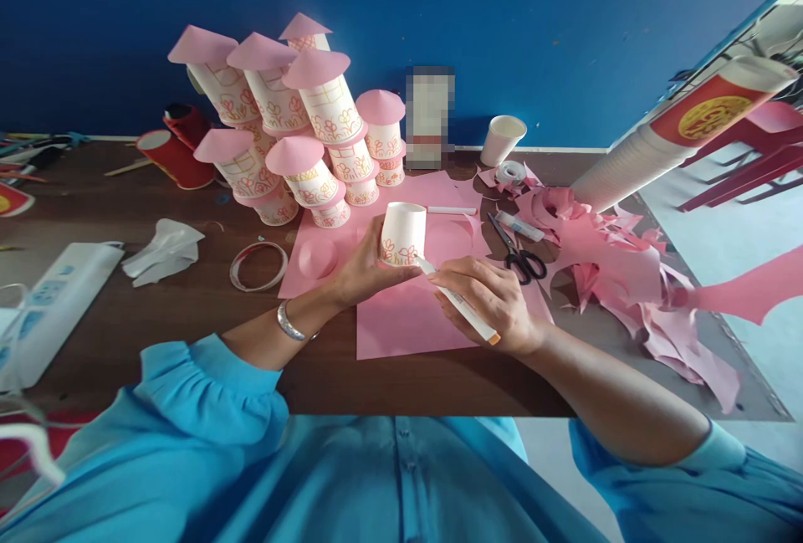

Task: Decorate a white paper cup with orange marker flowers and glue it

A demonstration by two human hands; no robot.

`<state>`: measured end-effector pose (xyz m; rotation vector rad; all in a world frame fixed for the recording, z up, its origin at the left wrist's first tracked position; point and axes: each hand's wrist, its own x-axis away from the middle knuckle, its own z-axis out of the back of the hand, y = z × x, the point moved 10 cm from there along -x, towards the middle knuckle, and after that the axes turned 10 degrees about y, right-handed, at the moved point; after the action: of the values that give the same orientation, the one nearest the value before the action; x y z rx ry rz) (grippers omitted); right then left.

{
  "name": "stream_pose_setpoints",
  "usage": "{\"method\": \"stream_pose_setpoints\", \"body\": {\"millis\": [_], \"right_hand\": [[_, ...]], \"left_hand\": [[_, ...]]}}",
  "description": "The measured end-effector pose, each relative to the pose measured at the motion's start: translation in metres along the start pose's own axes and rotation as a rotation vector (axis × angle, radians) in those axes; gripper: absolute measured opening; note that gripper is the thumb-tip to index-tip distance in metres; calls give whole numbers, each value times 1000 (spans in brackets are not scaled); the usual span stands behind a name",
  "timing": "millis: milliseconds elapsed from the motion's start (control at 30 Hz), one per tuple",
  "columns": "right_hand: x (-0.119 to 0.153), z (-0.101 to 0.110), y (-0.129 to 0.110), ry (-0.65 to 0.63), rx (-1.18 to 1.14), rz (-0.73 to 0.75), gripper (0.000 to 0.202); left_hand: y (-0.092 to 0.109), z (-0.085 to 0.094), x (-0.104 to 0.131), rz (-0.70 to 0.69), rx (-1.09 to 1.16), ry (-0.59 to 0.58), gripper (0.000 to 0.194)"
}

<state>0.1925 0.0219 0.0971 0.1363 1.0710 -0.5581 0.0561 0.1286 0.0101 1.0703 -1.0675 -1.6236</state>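
My left hand is closed around a white paper cup, tilted slightly, with its open rim upward. Red and yellow-green flower drawings run along the cup's lower part. In my right hand is a white marker with an orange end, its tip at the drawn band of the cup. Beneath both hands lie pink paper sheets. Another white marker rests on the paper just behind the cup. Scissors with black handles lie to the right of my right hand.
Decorated cup towers with pink cone roofs stand at the back left. Pink paper scraps and a long stack of cups are on the right. A tape roll and a white power strip lie left. A white cup stands behind.
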Motion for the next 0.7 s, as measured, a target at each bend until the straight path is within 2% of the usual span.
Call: {"method": "stream_pose_setpoints", "body": {"millis": [200,700], "right_hand": [[1,-3,1,-25,-10,-6,31],[1,-3,0,-23,-4,4,28]], "left_hand": [[7,-1,0,-18,24,-1,82],[4,-1,0,-32,-8,3,82]]}}
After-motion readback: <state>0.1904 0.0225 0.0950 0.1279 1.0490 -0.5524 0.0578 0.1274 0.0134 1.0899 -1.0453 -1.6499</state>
